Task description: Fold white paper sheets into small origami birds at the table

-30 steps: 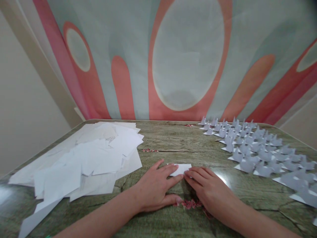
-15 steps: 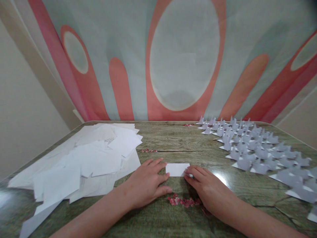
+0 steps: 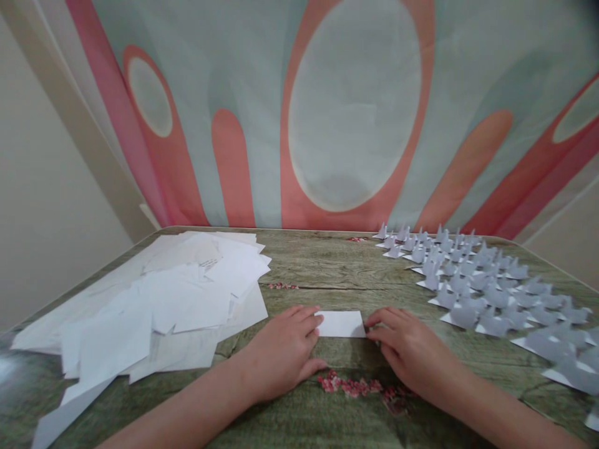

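A small white paper rectangle (image 3: 341,324), its long side running left to right, lies flat on the wood-patterned table between my two hands. My left hand (image 3: 292,343) rests palm down with its fingertips on the paper's left end and its thumb stretched out on the table. At the paper's right end is my right hand (image 3: 402,346), fingers bent and slightly apart, with the fingertips at or just beside the edge. Neither hand grips the paper.
A spread heap of loose white paper sheets (image 3: 187,299) covers the table's left side. Many folded white paper figures (image 3: 468,299) stand in rows on the right. A patterned cloth backdrop (image 3: 355,112) rises behind the table's far edge (image 3: 322,230).
My right hand has shifted right, off the paper's right end, and its fingers have spread a little. My left fingertips have moved slightly further onto the paper. The view has tilted slightly.
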